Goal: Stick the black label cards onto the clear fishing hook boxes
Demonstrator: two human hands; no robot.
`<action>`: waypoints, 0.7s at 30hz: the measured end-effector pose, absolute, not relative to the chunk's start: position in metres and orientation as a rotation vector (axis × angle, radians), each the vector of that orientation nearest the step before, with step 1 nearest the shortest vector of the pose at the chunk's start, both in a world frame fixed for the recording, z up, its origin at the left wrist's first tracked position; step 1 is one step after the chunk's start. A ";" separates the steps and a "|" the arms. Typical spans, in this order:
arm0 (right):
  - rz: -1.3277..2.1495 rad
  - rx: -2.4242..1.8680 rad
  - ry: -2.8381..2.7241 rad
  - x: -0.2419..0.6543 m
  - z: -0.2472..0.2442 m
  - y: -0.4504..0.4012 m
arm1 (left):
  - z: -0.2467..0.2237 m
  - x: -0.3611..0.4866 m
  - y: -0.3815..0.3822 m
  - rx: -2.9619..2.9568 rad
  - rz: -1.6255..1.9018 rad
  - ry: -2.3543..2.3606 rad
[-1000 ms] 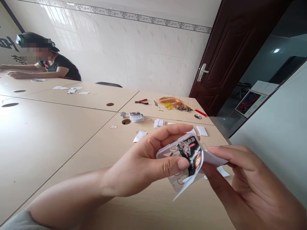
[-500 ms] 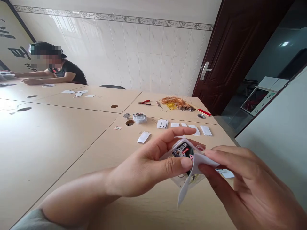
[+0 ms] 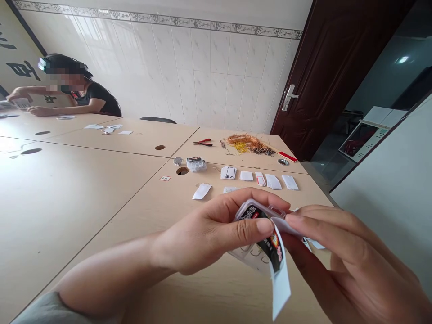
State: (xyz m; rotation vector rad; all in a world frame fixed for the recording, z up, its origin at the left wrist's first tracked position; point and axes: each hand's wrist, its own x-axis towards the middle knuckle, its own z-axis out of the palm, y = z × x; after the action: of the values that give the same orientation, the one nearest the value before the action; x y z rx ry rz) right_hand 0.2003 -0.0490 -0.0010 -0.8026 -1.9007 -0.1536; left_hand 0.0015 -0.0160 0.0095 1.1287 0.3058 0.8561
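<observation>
A clear plastic box (image 3: 251, 258) with hooks inside is in my left hand (image 3: 216, 229), whose thumb lies across its front and whose fingers wrap behind. On the box is a black label (image 3: 270, 245) with white and red print. White paper (image 3: 281, 288) lies against the label's right edge and hangs below it. Its upper end is pinched between the thumb and fingers of my right hand (image 3: 340, 243), just right of the box.
Several white card stacks (image 3: 273, 182) lie beyond my hands. Behind are stacked clear boxes (image 3: 196, 164), red-handled pliers (image 3: 203, 142) and a copper-coloured wire bundle (image 3: 251, 143). A person (image 3: 96, 96) sits at the far left near white papers (image 3: 108, 131).
The box has turned to show more of the label, and the white paper's hanging end has swung right. At the far left, the person's hand has risen with a clear item.
</observation>
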 end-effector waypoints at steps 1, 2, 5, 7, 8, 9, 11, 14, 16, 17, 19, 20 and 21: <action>-0.168 -0.789 -1.910 0.200 0.000 -0.050 | 0.010 0.002 -0.016 1.127 0.866 0.307; -0.192 -0.769 -1.932 0.201 0.001 -0.051 | 0.010 0.002 -0.016 1.129 0.879 0.310; -0.239 -0.749 -1.955 0.201 0.004 -0.051 | 0.010 0.002 -0.015 1.153 0.906 0.327; -0.266 -0.741 -1.941 0.202 0.005 -0.049 | 0.010 0.002 -0.015 1.186 0.922 0.345; -0.297 -0.705 -1.936 0.203 0.006 -0.047 | 0.010 0.002 -0.015 1.202 0.930 0.356; -0.299 -0.696 -1.939 0.203 0.006 -0.046 | 0.010 0.002 -0.015 1.215 0.938 0.366; -0.314 -0.686 -1.943 0.203 0.007 -0.045 | 0.010 0.002 -0.017 1.235 0.947 0.391; -0.311 -0.718 -1.916 0.202 0.007 -0.044 | 0.010 0.001 -0.019 1.254 0.941 0.405; -0.300 -0.716 -1.915 0.202 0.005 -0.045 | 0.011 0.001 -0.019 1.275 0.938 0.389; -0.285 -0.717 -1.919 0.202 0.004 -0.046 | 0.011 0.001 -0.019 1.287 0.937 0.380; -0.248 -0.747 -1.909 0.203 0.002 -0.048 | 0.013 0.000 -0.019 1.284 0.916 0.360; -0.229 -0.776 -1.911 0.204 0.001 -0.049 | 0.013 0.000 -0.019 1.266 0.896 0.346; -0.223 -0.790 -1.924 0.204 0.001 -0.049 | 0.013 0.000 -0.019 1.238 0.873 0.329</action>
State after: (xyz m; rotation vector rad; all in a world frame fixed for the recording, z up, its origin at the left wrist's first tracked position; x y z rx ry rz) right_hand 0.2044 -0.0494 0.0007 -0.7902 -1.9240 -0.2232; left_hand -0.0004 -0.0186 0.0128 1.2385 0.3287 0.8732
